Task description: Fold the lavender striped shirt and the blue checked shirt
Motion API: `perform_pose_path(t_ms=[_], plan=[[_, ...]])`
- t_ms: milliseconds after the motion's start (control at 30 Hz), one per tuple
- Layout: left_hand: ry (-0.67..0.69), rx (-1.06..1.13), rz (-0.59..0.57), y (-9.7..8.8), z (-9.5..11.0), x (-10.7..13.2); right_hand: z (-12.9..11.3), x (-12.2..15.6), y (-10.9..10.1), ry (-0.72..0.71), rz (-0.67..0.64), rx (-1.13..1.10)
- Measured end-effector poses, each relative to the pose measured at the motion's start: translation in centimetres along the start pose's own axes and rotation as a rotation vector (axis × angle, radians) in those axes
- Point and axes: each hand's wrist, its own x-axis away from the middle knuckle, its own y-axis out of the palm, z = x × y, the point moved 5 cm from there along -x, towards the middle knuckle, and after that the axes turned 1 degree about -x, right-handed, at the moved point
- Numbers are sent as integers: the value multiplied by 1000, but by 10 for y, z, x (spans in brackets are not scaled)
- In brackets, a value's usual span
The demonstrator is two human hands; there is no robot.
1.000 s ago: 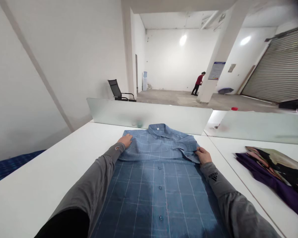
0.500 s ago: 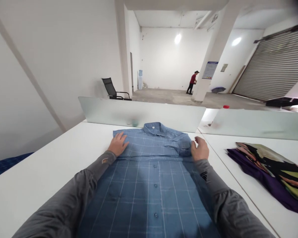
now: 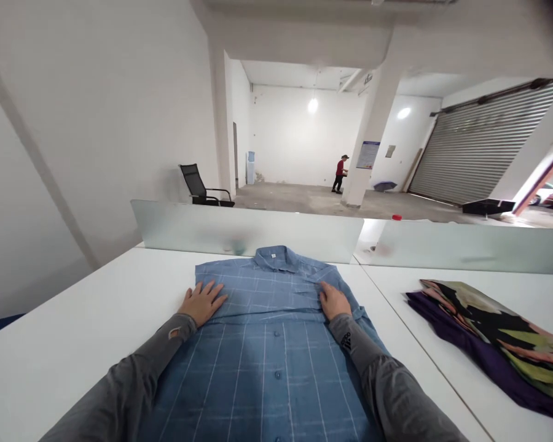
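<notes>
A blue button-front shirt (image 3: 253, 362) with thin white checks lies face up on the white table, its collar (image 3: 276, 258) at the far end. Crosswise creases run over its chest. My left hand (image 3: 203, 302) rests flat with spread fingers on the shirt's left edge near the shoulder. On the other side, my right hand (image 3: 335, 301) is on the chest below the right shoulder, fingers bent together on the cloth, partly hidden from me. Some sleeve fabric (image 3: 366, 325) lies bunched to the right of that hand.
Folded patterned and purple cloth (image 3: 493, 344) lies on the table at right. Frosted divider panels (image 3: 258, 227) stand along the table's far edge. Beyond are a black chair (image 3: 200, 187), a pillar and a person in red (image 3: 340, 174). Dark blue fabric shows at lower left.
My right hand has moved left from the shirt's right edge onto its chest, and sleeve fabric now shows beside it. My left hand stays by the left edge. The camera view has tilted up.
</notes>
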Motion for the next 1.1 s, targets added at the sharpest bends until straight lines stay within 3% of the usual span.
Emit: perform_pose_path(t_ms=[100, 167, 233, 433, 533, 733, 933, 1100], plan=[[15, -59, 111, -16, 5, 3, -1, 3, -16, 43, 38, 19], [100, -101, 235, -31, 12, 5, -8, 4, -27, 3, 115, 43], [173, -84, 278, -36, 19, 6, -16, 5, -31, -45, 167, 64], [31, 11, 26, -1, 13, 7, -14, 8, 9, -13, -151, 63], [30, 19, 24, 5, 13, 8, -11, 9, 14, -7, -162, 74], [49, 17, 102, -4, 6, 4, -9, 7, 11, 42, -124, 57], [-8, 79, -21, 10, -8, -7, -3, 6, 14, 99, -138, 51], [-23, 12, -19, 1, 0, -9, -6, 2, 7, 84, -165, 59]])
